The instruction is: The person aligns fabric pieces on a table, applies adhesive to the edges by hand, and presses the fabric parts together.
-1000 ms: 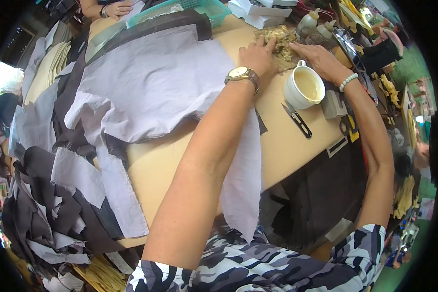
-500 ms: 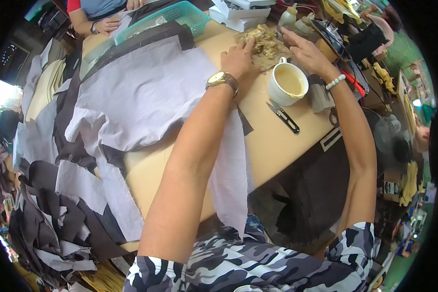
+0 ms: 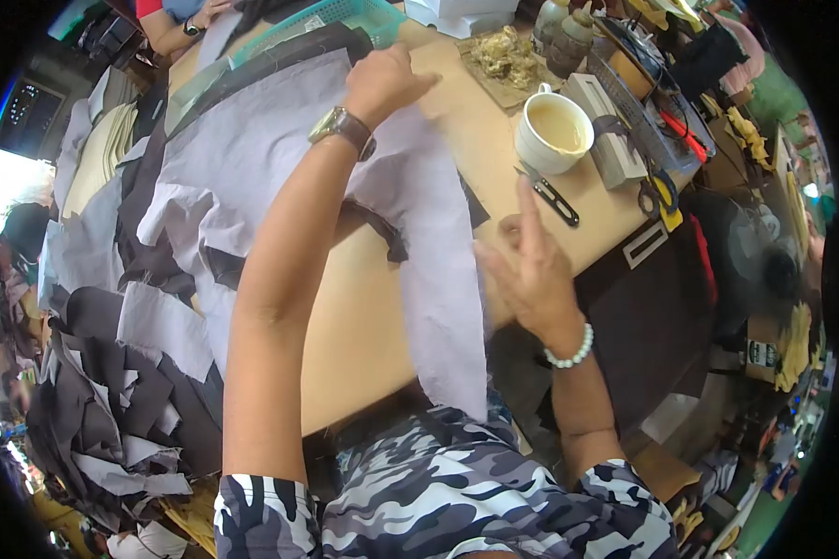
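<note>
Lavender fabric (image 3: 261, 140) is lying beneath the left hand (image 3: 382, 86), whose grip I cannot tell; thread snips (image 3: 557, 202) are lying just beside the right hand (image 3: 539, 279), its fingers spread.

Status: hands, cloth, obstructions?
Left hand at pale cloth, contact unclear. Right hand open, apparently empty, near black snips. Left forearm hides some cloth.

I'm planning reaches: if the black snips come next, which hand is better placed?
Probably the right hand: it looks empty, close to the snips; the left hand is farther, near the basket.
</note>
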Tool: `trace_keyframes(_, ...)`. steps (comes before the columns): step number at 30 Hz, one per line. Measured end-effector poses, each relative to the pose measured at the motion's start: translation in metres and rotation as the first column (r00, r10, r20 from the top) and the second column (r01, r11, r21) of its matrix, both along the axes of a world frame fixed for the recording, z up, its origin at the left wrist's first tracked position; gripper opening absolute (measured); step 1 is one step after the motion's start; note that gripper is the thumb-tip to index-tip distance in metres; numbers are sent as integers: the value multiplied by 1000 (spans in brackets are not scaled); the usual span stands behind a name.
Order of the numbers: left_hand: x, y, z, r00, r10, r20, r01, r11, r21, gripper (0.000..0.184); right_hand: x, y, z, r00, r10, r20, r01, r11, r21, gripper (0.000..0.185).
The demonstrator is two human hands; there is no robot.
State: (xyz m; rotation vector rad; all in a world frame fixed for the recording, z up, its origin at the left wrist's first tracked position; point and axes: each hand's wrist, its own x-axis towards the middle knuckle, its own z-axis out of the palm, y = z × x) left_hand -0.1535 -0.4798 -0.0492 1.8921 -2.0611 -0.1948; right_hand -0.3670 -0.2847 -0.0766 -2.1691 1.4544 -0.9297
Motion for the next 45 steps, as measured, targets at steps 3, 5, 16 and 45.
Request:
trace_keyframes(3, -10, 34, -5, 986, -43, 159, 33, 997, 64, 73, 20, 16, 10, 990, 29, 137, -52, 984, 172, 97)
trace_keyframes(5, -17, 51, -5, 974, -38, 222, 12, 993, 118, 74, 27, 24, 17, 993, 2, 120, -27, 978, 208, 99)
trace_keyframes(16, -9, 83, -10, 1000, 28, 6, -29, 993, 118, 78, 28, 50, -8, 982, -67, 176, 31, 980, 197, 82)
trace_keyframes(45, 65, 65, 38, 939, -332, 91, 311, 931, 192, 57, 102, 85, 13, 863, 373, 342, -288, 918, -274, 92)
